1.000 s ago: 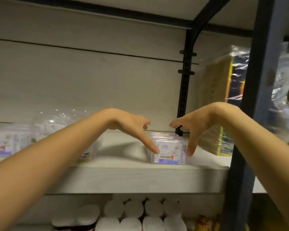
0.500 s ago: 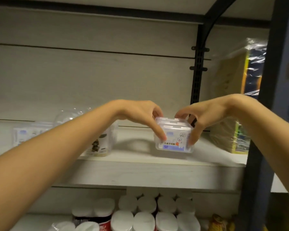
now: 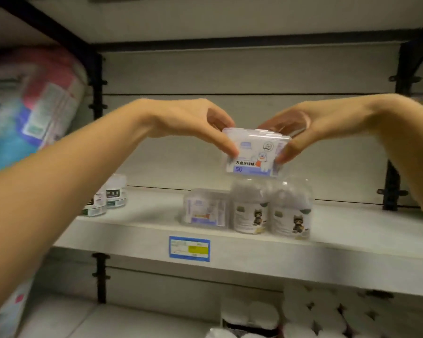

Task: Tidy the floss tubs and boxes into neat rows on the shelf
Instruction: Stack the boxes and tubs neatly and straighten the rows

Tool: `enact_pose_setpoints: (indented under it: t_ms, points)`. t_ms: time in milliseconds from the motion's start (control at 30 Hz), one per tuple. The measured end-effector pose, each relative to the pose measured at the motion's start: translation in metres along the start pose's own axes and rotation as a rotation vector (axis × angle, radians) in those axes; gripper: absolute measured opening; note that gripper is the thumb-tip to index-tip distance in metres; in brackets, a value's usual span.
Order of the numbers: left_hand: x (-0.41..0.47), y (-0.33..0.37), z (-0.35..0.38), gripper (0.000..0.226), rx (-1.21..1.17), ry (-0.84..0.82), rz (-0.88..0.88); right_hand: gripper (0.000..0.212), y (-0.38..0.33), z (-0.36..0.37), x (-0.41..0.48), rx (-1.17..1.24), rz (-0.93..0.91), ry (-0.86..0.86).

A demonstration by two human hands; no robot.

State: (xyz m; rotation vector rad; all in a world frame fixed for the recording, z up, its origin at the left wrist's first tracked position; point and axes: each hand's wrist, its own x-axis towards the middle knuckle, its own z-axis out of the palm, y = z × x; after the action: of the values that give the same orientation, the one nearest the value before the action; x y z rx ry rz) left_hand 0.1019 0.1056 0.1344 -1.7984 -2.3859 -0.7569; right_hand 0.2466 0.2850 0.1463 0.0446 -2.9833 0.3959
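You pinched floss box (image 3: 255,152) with left hand (image 3: 193,123) and right hand (image 3: 310,125) | three packs (image 3: 248,211) rowed | box unplaced.

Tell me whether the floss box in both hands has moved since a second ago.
Yes. The floss box has left the shelf and is now held above the two floss tubs.

- Blue-bordered price label (image 3: 189,248) with a yellow patch, stuck to the front edge of the board.
- Large soft pack (image 3: 27,106) in pink, blue and white at far left, blurred.
- Black upright posts (image 3: 97,98) against the pale back wall (image 3: 230,74).
- White round-topped containers (image 3: 327,313) crowded together on the level below, lower right.
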Motion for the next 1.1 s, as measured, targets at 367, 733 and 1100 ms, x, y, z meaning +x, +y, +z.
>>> enact_pose_setpoints:
  t_ms: [367, 733, 1100]
  points:
    - [-0.057, -0.128, -0.048, 0.084, -0.051, 0.013, -0.119, 0.059, -0.072, 0.056, 0.115, -0.065, -0.035, 0.006]
    - [-0.049, -0.18, -0.026, 0.053, 0.103, -0.216, -0.074, 0.072, -0.083, 0.104, 0.164, -0.16, 0.263, -0.09]
    - [-0.021, -0.178, -0.006, 0.073, 0.259, -0.392, -0.046, 0.079, -0.082, 0.109, 0.168, -0.258, 0.494, -0.278]
